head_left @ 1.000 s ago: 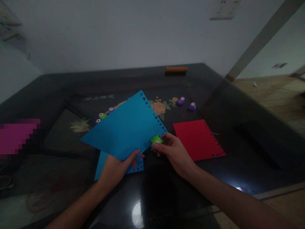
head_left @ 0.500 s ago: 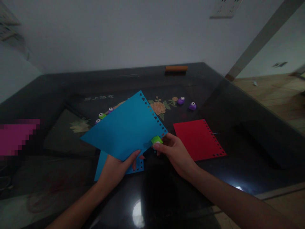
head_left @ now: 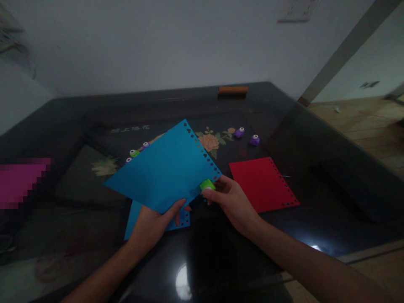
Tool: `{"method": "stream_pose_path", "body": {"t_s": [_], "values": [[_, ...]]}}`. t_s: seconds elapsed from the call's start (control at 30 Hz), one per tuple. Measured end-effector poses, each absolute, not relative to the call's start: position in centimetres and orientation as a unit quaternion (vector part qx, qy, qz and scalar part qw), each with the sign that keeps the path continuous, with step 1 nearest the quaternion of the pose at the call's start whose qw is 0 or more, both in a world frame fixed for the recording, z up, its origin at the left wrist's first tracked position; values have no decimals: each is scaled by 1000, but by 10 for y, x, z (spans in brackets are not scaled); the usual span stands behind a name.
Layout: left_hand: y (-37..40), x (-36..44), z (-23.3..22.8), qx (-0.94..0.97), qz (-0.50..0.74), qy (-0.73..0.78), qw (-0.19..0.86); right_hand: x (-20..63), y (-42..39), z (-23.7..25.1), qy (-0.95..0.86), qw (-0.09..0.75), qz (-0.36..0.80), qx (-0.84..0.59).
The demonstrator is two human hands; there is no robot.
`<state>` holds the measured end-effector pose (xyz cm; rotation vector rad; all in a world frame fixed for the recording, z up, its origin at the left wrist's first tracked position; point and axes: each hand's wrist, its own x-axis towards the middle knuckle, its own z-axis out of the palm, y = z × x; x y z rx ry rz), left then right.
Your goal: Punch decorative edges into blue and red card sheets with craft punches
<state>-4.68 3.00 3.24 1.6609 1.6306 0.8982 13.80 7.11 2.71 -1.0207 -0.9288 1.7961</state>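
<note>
A blue sheet of paper point(head_left: 164, 168) is held up over the table, with a row of small punched shapes along its right edge. My left hand point(head_left: 159, 219) pinches its lower edge, thumb on top and the other fingers mostly underneath. In my right hand point(head_left: 229, 193) is a green craft punch point(head_left: 207, 185) with a white button, gripped between thumb and fingers at the sheet's lower right corner. Below lies a second blue sheet point(head_left: 134, 219), partly covered, also with holes along its edge.
On the dark glossy table point(head_left: 202, 256), a red sheet point(head_left: 261, 185) with punched edges lies to the right. Purple punches point(head_left: 254, 140) sit behind it. Several punches, one a green punch point(head_left: 134, 153), show at the held sheet's left. An orange-brown roll point(head_left: 233, 90) lies near the wall.
Almost nothing differs. The view has shifted very slightly, and both hands keep the same hold on the blue sheet and the green punch.
</note>
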Motion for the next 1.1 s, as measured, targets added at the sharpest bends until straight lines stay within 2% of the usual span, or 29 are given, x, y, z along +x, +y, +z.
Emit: {"method": "stream_pose_path", "body": {"t_s": [1.1], "values": [[31, -49, 30, 671, 338, 602, 270, 139, 72, 27, -365, 429, 724, -398]]}}
